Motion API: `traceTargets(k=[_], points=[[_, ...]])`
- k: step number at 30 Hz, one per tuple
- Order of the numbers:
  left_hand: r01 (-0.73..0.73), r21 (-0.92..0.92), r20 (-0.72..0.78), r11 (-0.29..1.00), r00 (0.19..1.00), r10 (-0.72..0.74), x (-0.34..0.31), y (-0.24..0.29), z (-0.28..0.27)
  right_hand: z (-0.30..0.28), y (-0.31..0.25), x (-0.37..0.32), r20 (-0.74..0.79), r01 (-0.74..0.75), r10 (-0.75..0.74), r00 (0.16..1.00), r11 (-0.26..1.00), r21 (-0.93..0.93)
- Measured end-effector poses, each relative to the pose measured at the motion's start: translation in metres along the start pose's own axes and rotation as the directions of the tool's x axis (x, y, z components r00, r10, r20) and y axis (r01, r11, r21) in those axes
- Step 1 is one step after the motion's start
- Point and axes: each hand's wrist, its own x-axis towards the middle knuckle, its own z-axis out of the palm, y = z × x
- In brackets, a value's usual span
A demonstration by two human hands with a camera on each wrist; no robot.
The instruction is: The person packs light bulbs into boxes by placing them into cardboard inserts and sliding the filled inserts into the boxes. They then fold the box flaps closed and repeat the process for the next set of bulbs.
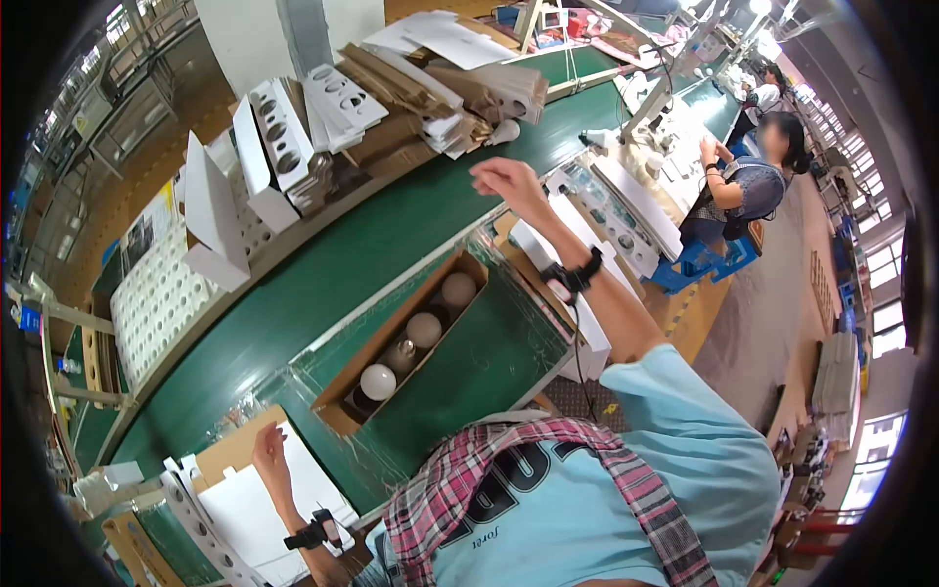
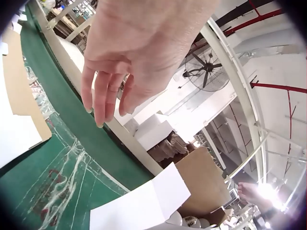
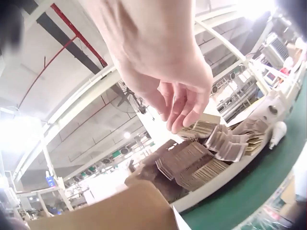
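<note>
My right hand is held over the green belt, fingers loosely bent and nothing in them. Beyond it lies a white light bulb, also visible in the right wrist view at the belt's edge. At the lower left, my left hand hovers over white card sheets and brown cardboard; the left wrist view shows its fingers hanging relaxed without an object. Between the hands sits a long open cardboard box with several round bulbs in a row.
Across the green belt stand white hole-punched inserts and stacked cardboard pieces. Left of them lies a white tray with rows of holes. More white cartons are at the right, where another person sits working.
</note>
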Motion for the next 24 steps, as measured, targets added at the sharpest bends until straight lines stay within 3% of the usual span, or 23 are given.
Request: traceTargets(k=[2, 4, 6, 8, 9, 10, 12, 15, 18, 21, 24], points=[[-0.002, -0.007, 0.012, 1.0, 1.0, 0.002, 0.008, -0.001, 0.004, 0.019, -0.003, 0.048, 0.105, -0.129, 0.117, 0.988, 0.986, 0.108], [0.001, -0.061, 0.004, 0.998, 1.0, -0.001, 0.015, -0.006, 0.006, 0.052, -0.008, 0.085, 0.204, -0.353, 0.311, 0.928, 0.909, 0.22], [0.016, -0.067, 0.012, 0.998, 1.0, -0.015, 0.02, 0.001, 0.008, 0.076, 0.007, 0.116, 0.313, -0.442, 0.349, 0.883, 0.841, 0.311], [0.023, -0.067, -0.015, 0.997, 1.0, -0.025, 0.014, -0.011, 0.009, 0.123, 0.022, 0.151, 0.482, -0.699, 0.508, 0.714, 0.556, 0.45], [0.031, -0.059, -0.017, 0.998, 0.999, -0.032, 0.014, -0.011, 0.006, 0.142, 0.026, 0.165, 0.465, -0.714, 0.549, 0.694, 0.442, 0.543], [0.038, -0.051, -0.02, 0.998, 0.999, -0.039, 0.014, -0.011, 0.003, 0.159, 0.037, 0.184, 0.52, -0.761, 0.607, 0.601, 0.237, 0.604], [0.058, -0.046, -0.056, 0.997, 0.997, -0.06, 0.011, -0.013, -0.002, 0.183, 0.053, 0.199, 0.435, -0.644, 0.571, 0.696, 0.229, 0.73], [0.106, -0.023, -0.052, 0.994, 0.993, -0.108, 0.009, -0.018, -0.009, 0.205, 0.064, 0.207, 0.266, -0.535, 0.621, 0.738, 0.297, 0.791], [0.08, -0.043, 0.0, 0.996, 0.997, -0.08, 0.022, -0.012, -0.004, 0.194, 0.03, 0.189, 0.167, -0.486, 0.538, 0.826, 0.529, 0.696], [0.022, -0.062, 0.062, 0.998, 0.998, -0.018, 0.053, 0.018, 0.001, 0.181, 0.003, 0.16, 0.142, -0.44, 0.484, 0.864, 0.585, 0.681], [-0.024, -0.263, 0.119, 0.964, 0.991, 0.057, 0.092, 0.071, 0.017, 0.159, -0.026, 0.099, 0.125, -0.389, 0.42, 0.899, 0.634, 0.668]])
